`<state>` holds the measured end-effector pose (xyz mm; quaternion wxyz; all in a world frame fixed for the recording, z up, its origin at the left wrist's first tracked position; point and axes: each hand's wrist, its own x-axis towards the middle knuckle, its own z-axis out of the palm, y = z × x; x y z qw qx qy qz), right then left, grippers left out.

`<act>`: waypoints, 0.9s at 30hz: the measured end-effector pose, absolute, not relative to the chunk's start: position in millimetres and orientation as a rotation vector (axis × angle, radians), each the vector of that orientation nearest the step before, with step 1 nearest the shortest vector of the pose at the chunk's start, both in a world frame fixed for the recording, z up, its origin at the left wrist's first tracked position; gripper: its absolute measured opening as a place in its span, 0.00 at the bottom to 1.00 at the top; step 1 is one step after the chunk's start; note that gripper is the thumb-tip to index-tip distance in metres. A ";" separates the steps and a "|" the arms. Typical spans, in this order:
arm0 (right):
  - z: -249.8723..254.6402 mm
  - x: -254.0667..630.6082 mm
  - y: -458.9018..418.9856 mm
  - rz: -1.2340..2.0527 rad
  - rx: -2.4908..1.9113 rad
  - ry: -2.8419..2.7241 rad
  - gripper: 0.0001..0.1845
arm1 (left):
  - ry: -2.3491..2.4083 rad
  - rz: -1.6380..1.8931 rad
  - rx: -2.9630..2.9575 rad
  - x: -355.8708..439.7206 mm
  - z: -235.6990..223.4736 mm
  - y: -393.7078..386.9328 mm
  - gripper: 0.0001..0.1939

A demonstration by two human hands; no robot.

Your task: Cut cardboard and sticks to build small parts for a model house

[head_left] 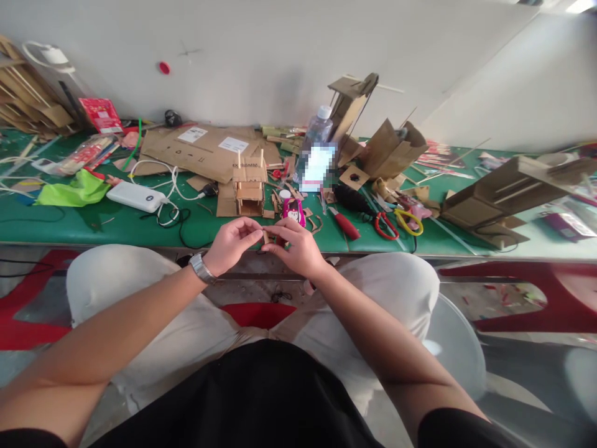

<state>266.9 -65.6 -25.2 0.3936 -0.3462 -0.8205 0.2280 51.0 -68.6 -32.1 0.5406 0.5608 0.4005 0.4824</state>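
My left hand (237, 244) and my right hand (295, 246) meet at the near edge of the green table. Their fingertips pinch a small brown strip (266, 237), apparently cardboard, mostly covered by the fingers. Just beyond my left hand stands a small cardboard structure (249, 190) with open compartments and two thin sticks rising from its top. A bright pink object with a white face design (293, 213) lies right behind my right hand. Little cardboard scraps (317, 223) are scattered beside it.
Right of my hands lie a red-handled tool (345, 224), red scissors (386, 226) and yellow scissors (409, 222). A clear bottle (317, 134) stands behind a blurred lit screen (318, 167). Leftward are a white power bank (135, 196) with cables and flat cardboard (196, 152). Taller cardboard builds (504, 193) stand right.
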 end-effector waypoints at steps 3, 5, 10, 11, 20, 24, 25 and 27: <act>-24.1 265.4 -66.1 0.627 -0.893 -2.020 0.24 | 0.855 1.105 1.273 51.9 -34.2 -68.6 0.12; -23.7 264.4 -66.1 0.676 -0.905 -1.975 0.25 | 0.764 1.037 1.211 53.5 -35.1 -70.2 0.16; -24.5 264.5 -65.0 0.748 -0.933 -1.929 0.24 | 0.744 0.904 1.223 55.1 -33.1 -74.5 0.21; -24.7 264.8 -64.9 0.752 -0.932 -1.930 0.24 | 0.769 0.901 1.226 54.4 -32.7 -74.3 0.20; -27.4 263.7 -67.9 0.770 -0.904 -1.977 0.24 | 0.881 0.867 1.306 50.9 -26.6 -72.5 0.23; -28.5 262.6 -69.3 0.765 -0.882 -1.975 0.24 | 0.897 0.889 1.351 51.8 -23.5 -74.1 0.22; -28.2 262.6 -69.6 0.767 -0.873 -1.971 0.25 | 0.895 0.899 1.352 51.7 -23.4 -73.8 0.22; -27.0 263.0 -69.9 0.771 -0.857 -1.960 0.25 | 0.893 0.919 1.356 51.4 -23.4 -72.5 0.23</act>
